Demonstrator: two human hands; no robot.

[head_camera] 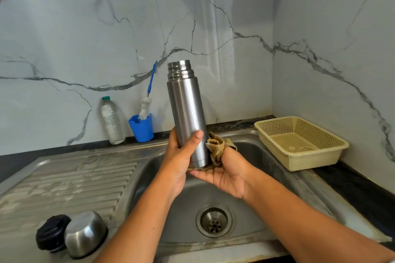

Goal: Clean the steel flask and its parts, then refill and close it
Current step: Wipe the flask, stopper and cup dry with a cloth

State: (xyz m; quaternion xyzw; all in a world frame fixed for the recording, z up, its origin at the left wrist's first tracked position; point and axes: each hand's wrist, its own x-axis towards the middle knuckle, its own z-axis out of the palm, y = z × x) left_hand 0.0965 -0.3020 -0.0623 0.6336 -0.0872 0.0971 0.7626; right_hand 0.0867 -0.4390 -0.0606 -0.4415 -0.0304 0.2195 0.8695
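I see the flask (187, 111) upright and uncapped above the sink (267, 209); the left hand (179, 162) is wrapped round its lower body, thumb across the front; the right hand (226, 173) sits under the base, fingers straight beneath, thumb bunching a cloth (218, 147) against the flask's side; on the drainboard (64, 183) the cup (85, 234) lies mouth down, touching the stopper (51, 232).
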